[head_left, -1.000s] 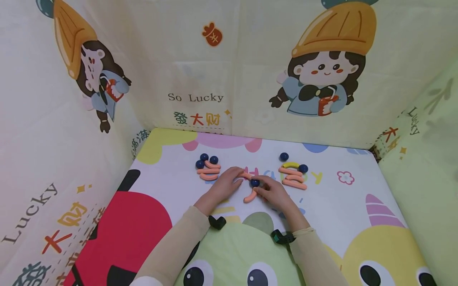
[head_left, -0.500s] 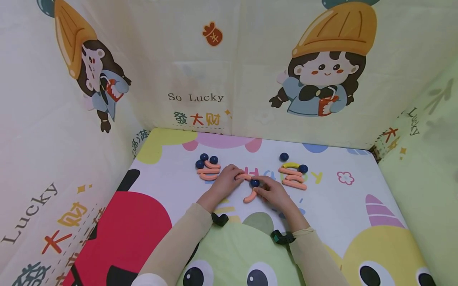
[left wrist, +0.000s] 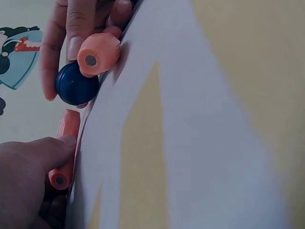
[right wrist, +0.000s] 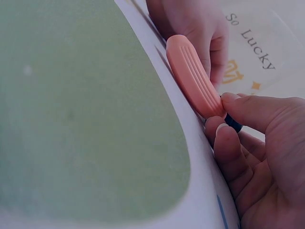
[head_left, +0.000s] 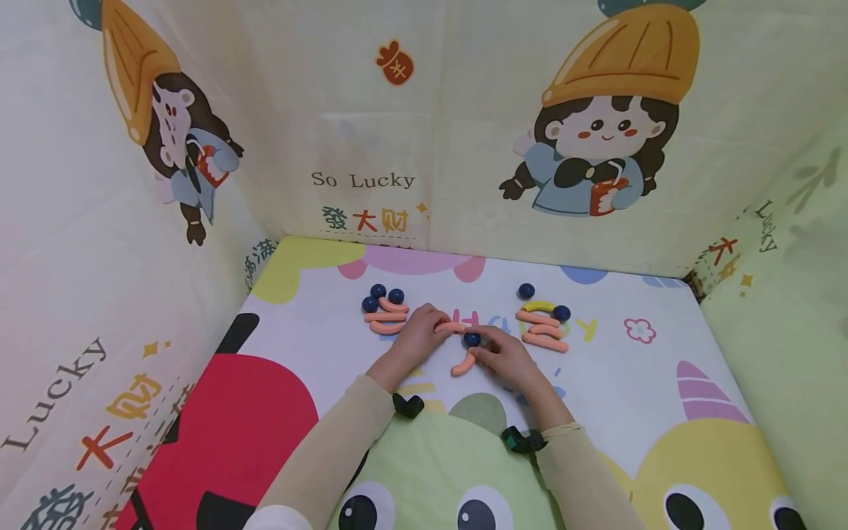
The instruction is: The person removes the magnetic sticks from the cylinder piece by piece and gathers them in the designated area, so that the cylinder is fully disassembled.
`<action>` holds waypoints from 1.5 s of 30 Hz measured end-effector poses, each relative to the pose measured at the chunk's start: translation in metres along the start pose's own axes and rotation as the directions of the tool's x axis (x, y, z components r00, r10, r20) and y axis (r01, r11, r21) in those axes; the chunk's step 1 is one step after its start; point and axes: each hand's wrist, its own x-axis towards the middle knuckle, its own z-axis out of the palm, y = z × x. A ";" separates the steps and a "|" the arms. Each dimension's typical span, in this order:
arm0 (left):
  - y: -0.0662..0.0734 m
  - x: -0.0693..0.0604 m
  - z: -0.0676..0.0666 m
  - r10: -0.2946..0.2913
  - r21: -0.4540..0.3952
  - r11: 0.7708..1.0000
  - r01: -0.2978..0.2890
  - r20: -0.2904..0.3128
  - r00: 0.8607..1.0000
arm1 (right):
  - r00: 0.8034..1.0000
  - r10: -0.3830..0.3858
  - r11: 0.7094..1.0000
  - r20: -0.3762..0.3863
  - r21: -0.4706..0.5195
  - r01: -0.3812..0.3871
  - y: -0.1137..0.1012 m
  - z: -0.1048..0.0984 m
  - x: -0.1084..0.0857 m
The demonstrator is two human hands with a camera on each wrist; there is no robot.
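Observation:
My left hand [head_left: 419,337] pinches an orange magnetic stick [head_left: 453,327] near its left end. In the left wrist view that stick [left wrist: 70,123] points at a dark blue ball [left wrist: 76,85], with a small gap showing between them. My right hand [head_left: 509,357] holds the ball [head_left: 472,339] between thumb and fingers. A second, curved orange stick [head_left: 462,364] reaches from the ball toward the near side, its end against the ball. Ridges run along this stick [right wrist: 193,76] in the right wrist view, where the right fingers hide most of the ball.
Left of the hands lies a group of orange sticks [head_left: 386,318] and dark blue balls [head_left: 377,291]. To the right are more orange sticks [head_left: 546,342], a yellow curved stick [head_left: 539,305] and two blue balls [head_left: 561,313]. A printed cloth covers the table [head_left: 609,383]; cloth walls [head_left: 464,147] enclose it.
My left hand has shifted slightly, baring more of the orange stick it pinches, which now lies straighter toward the ball. The right hand has stayed in place.

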 end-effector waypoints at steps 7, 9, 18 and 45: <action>0.000 0.000 0.000 -0.007 -0.041 0.999 0.007 -0.011 1.000 | 1.000 0.001 1.000 0.004 0.006 -0.001 0.000 0.000 0.000; 0.000 -0.001 -0.001 -0.014 -0.061 0.998 0.013 -0.012 1.000 | 1.000 0.005 1.000 0.004 0.004 -0.005 0.000 0.000 -0.001; -0.002 -0.001 -0.013 -0.023 -0.133 0.991 0.023 0.000 1.000 | 1.000 0.021 1.000 0.005 -0.003 -0.021 0.000 0.000 -0.001; -0.055 0.016 -0.106 -0.190 -0.198 0.963 0.181 -0.029 0.981 | 1.000 0.015 1.000 0.008 -0.019 -0.015 -0.001 0.000 -0.001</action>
